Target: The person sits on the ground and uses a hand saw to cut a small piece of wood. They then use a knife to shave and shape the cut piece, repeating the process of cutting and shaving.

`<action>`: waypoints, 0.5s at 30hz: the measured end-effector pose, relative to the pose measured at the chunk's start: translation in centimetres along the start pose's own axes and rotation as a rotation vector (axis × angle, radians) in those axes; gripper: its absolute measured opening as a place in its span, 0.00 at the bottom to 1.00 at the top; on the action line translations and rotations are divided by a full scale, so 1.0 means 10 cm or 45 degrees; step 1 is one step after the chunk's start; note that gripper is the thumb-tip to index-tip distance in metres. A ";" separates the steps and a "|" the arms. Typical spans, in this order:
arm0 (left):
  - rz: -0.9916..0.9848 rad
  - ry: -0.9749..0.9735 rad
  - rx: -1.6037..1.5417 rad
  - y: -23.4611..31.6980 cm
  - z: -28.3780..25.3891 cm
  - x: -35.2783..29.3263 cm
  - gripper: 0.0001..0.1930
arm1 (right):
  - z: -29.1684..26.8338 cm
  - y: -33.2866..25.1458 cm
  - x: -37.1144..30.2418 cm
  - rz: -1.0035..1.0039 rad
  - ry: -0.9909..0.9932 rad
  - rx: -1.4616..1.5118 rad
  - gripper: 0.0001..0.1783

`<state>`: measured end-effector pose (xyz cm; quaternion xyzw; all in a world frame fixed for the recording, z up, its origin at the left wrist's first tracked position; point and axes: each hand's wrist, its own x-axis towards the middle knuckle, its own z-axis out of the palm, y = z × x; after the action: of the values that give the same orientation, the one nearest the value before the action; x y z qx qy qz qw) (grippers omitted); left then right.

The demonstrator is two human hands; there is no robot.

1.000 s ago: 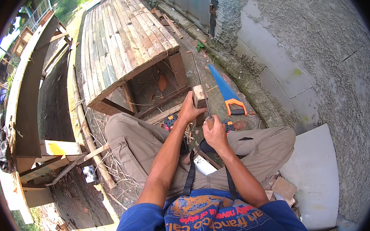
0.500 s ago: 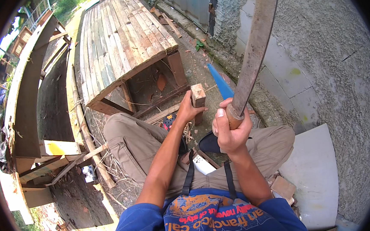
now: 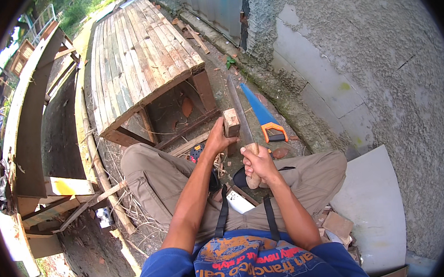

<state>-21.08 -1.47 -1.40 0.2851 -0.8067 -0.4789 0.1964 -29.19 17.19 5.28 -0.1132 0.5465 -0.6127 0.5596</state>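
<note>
Between knees: left hand (image 3: 216, 139) grips wood block (image 3: 231, 122); right hand (image 3: 257, 164) clenched round machete (image 3: 241, 117) handle, blade beside block.

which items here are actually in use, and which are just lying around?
In use:
- left hand holding the small wood block upright
- right hand gripping the machete by its handle, blade beside the block

Lying about:
- blue handsaw on the ground
- slatted wooden platform
- white board by the wall
</note>
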 end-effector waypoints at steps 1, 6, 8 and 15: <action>0.004 0.009 -0.007 0.01 -0.01 0.00 0.45 | 0.08 -0.08 -0.06 -0.103 0.054 -0.110 0.14; 0.005 0.065 -0.056 -0.08 -0.01 -0.03 0.43 | 0.53 -0.61 -0.50 -0.801 0.130 -0.320 0.11; 0.016 0.081 -0.036 -0.08 -0.02 -0.04 0.43 | 0.62 -0.72 -0.63 -1.105 0.135 -0.341 0.08; 0.032 0.043 0.090 -0.02 -0.05 -0.05 0.44 | 0.20 0.23 0.04 -0.621 0.442 -1.116 0.14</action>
<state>-20.41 -1.55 -1.33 0.2897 -0.8232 -0.4428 0.2058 -26.49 16.32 4.03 -0.3571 0.7936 -0.4489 0.2026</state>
